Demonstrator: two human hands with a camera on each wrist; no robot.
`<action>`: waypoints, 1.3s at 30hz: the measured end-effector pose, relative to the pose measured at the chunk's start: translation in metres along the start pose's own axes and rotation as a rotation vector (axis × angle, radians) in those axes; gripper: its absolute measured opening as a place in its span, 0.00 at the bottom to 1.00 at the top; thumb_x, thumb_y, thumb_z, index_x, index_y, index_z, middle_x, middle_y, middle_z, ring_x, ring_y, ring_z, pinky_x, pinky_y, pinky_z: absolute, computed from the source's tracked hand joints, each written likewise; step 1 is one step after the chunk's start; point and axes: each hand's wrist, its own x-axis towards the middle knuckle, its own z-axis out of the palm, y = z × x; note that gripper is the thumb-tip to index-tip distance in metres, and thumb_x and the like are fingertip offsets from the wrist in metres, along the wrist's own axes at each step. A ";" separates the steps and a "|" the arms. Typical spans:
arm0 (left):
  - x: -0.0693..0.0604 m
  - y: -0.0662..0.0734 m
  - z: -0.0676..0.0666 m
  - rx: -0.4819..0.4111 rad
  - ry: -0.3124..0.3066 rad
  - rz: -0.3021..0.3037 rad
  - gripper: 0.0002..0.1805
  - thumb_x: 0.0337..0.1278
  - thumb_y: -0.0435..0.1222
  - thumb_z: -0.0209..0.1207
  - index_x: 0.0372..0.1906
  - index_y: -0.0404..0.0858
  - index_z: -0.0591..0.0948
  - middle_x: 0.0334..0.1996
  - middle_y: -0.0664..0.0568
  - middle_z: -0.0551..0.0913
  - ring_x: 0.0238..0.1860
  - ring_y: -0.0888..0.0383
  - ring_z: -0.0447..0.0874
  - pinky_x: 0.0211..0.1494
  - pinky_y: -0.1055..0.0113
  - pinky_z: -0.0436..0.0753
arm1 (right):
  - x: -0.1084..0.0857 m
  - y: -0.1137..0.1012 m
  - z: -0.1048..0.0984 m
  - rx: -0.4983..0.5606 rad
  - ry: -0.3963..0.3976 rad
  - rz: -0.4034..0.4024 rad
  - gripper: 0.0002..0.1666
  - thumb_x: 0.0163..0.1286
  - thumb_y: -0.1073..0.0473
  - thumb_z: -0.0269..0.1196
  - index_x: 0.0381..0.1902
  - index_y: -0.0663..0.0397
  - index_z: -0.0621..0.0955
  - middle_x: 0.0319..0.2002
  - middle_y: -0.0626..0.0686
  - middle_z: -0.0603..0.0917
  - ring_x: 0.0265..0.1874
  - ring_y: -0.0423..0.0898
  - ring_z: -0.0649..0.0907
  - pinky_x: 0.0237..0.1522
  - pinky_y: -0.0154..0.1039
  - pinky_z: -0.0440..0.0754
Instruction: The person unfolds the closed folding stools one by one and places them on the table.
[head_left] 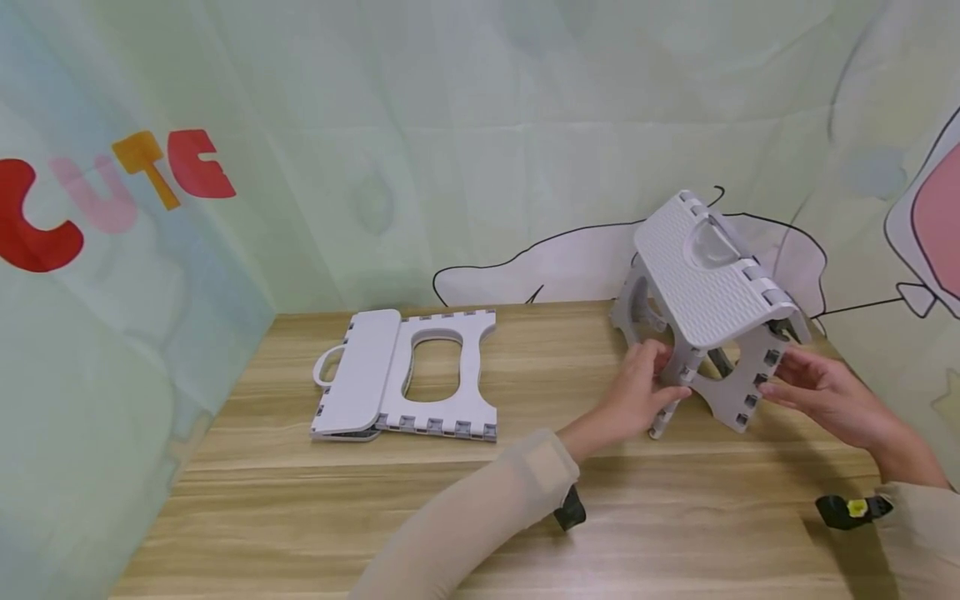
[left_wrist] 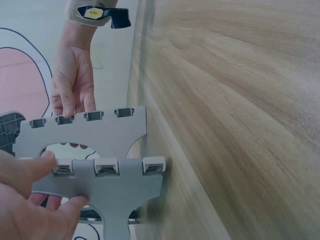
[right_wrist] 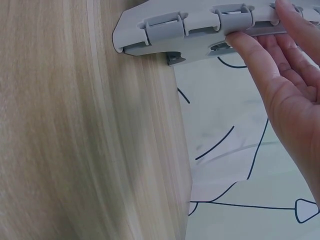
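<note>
A grey folding stool (head_left: 712,292) with a textured top stands partly unfolded and tilted at the right of the table in the head view. My left hand (head_left: 637,392) grips its near left leg panel, fingers inside the opening; in the left wrist view the left hand (left_wrist: 35,195) pinches the hinged panel (left_wrist: 120,185). At the right leg panel, my right hand (head_left: 832,400) holds the hinged edge between thumb and fingers. The right wrist view shows the right hand (right_wrist: 285,85) with its thumb against the hinge edge (right_wrist: 200,25).
A second folding stool (head_left: 442,375), light grey with a carry handle, lies folded flat at the left of the wooden table (head_left: 360,517). Behind the table hangs a printed curtain (head_left: 450,150), close to the upright stool.
</note>
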 end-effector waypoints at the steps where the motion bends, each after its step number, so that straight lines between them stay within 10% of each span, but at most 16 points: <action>1: 0.000 0.000 -0.001 0.001 -0.002 0.000 0.21 0.60 0.33 0.67 0.54 0.34 0.71 0.50 0.48 0.72 0.50 0.63 0.73 0.53 0.81 0.74 | 0.000 0.000 0.000 -0.006 0.005 0.003 0.30 0.72 0.76 0.55 0.63 0.41 0.73 0.53 0.36 0.81 0.50 0.31 0.81 0.44 0.28 0.82; 39: -0.012 -0.007 -0.018 -0.031 -0.038 -0.009 0.22 0.63 0.34 0.64 0.56 0.33 0.70 0.52 0.49 0.70 0.52 0.63 0.71 0.55 0.79 0.75 | 0.003 0.002 0.000 0.165 -0.045 -0.052 0.34 0.70 0.82 0.52 0.65 0.45 0.73 0.57 0.39 0.81 0.54 0.32 0.80 0.46 0.29 0.82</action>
